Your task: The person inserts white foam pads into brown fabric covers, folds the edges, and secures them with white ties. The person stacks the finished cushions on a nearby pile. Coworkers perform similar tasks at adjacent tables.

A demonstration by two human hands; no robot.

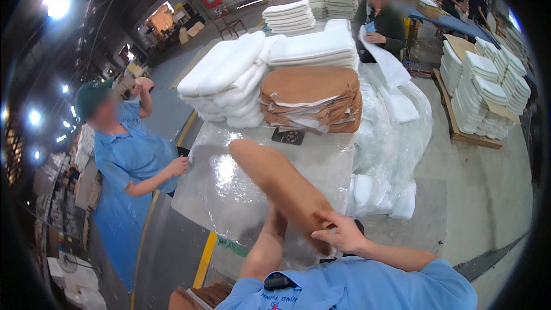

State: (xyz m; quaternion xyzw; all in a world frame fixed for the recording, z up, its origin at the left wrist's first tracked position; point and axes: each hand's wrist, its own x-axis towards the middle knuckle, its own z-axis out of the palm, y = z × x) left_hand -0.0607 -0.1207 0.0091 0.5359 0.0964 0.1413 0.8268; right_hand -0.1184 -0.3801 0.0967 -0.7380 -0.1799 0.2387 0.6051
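A long brown oblong padded piece (278, 175) with rounded ends slants over the table in front of me. My right hand (343, 234) grips its near end, thumb and fingers at the edge. Behind the middle of the piece is my left hand (278, 213); its fingers are hidden, so I cannot tell how they are placed. Farther back stands a stack of similar brown pieces (310, 89), with pale layers showing between them. A small dark patterned object (288, 136) lies at the foot of this stack.
The table (201, 161) has a shiny plastic cover. White padding stacks (224, 74) stand at its far side. Clear plastic wrapping (396, 143) bulges along the right. A co-worker (132, 143) stands at left; another (381, 23) holds white padding. A loaded pallet (470, 138) sits at right.
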